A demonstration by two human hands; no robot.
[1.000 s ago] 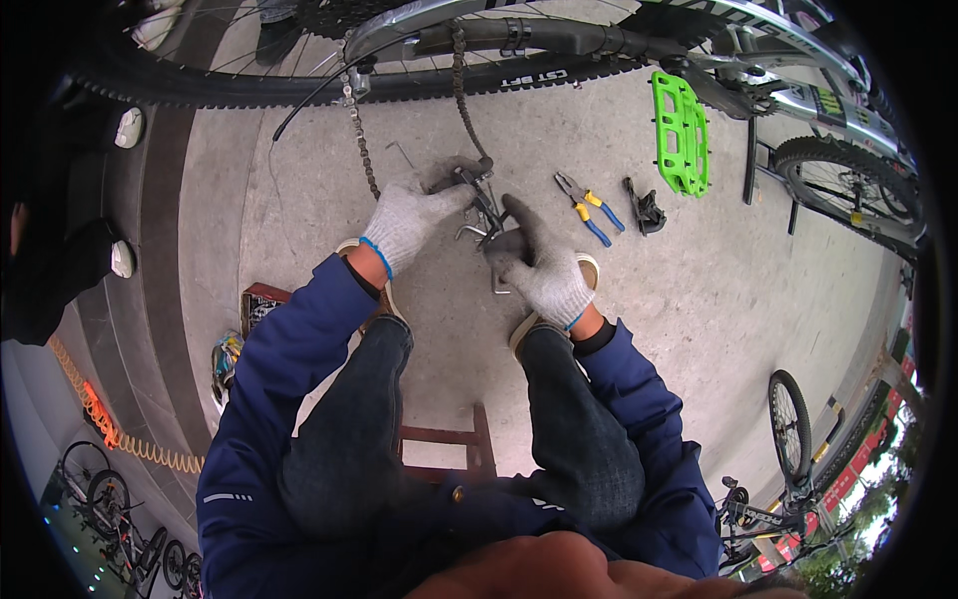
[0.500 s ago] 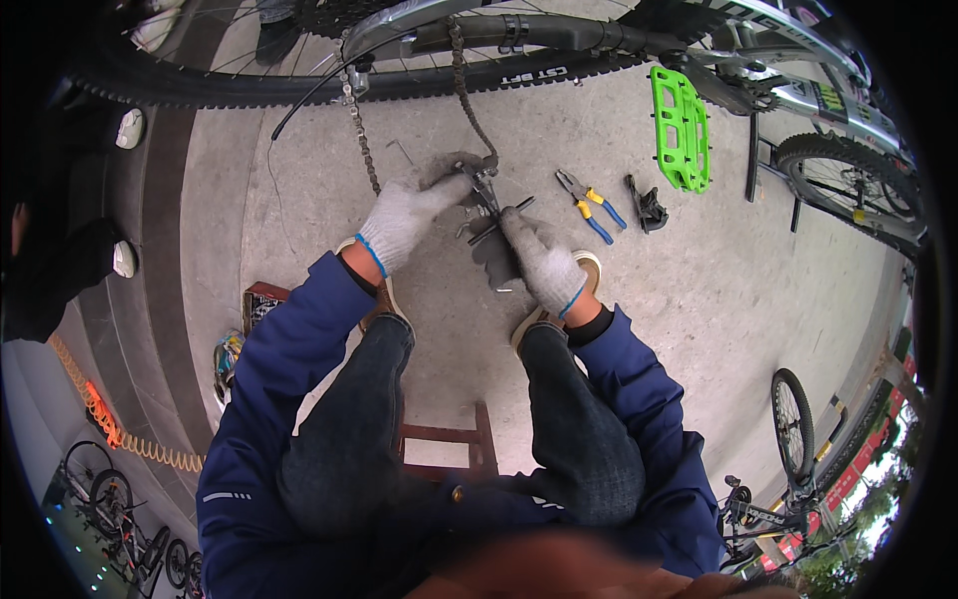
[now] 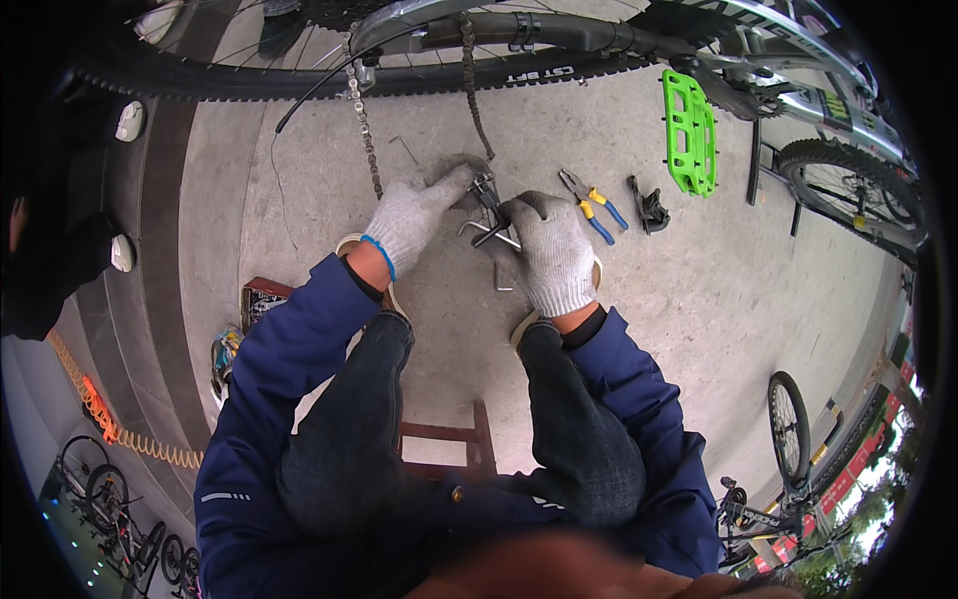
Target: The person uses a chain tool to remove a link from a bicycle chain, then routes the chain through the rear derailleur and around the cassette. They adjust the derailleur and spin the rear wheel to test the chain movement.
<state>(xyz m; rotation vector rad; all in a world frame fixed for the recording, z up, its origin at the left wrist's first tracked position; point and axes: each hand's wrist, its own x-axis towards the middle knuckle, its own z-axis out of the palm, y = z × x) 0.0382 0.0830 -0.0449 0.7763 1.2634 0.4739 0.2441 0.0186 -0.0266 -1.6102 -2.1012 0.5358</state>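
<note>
A bicycle chain [image 3: 473, 95] hangs from the bike, its lower end reaching the fingertips of my left hand [image 3: 414, 210]. That gloved hand is closed at the head of a dark metal chain tool [image 3: 486, 193], where the chain end meets it; the exact seating is too small to tell. My right hand [image 3: 554, 255], also gloved, is closed around the black handle part of the tool. A second run of chain [image 3: 360, 115] hangs to the left, passing behind my left hand. Silver L-shaped rods show under the tool.
Pliers [image 3: 594, 205] with blue and yellow handles lie right of my hands, beside a small black part [image 3: 649, 206]. Further right is a green pedal [image 3: 690, 135]. The bike's tyre [image 3: 419, 78] spans the top. A thin hex key [image 3: 405, 150] lies on the concrete.
My right hand has turned over the tool, its back now facing up and its grip shifted along the handle. The left hand keeps its hold, nearly in place.
</note>
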